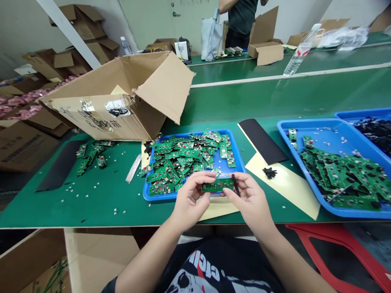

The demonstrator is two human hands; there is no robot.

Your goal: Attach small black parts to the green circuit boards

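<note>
My left hand (193,200) pinches the left end of a small green circuit board (217,186), held level above the front of a blue tray (166,197). My right hand (253,200) is closed on a short black strip (236,186), which stands across the board's right end. The right thumb rests against the board's lower edge. Beneath and behind the hands, many similar green boards (180,156) lie heaped in the tray. A small bunch of black strips (270,173) lies to the right on yellowish paper (284,188).
A second blue tray (282,130) with boards stands at the right, beside another tray of black pieces (374,130). A black sheet (262,140) lies between. Behind left sits an open cardboard box (122,97); loose boards (91,156) lie left. A person (242,18) stands across the table.
</note>
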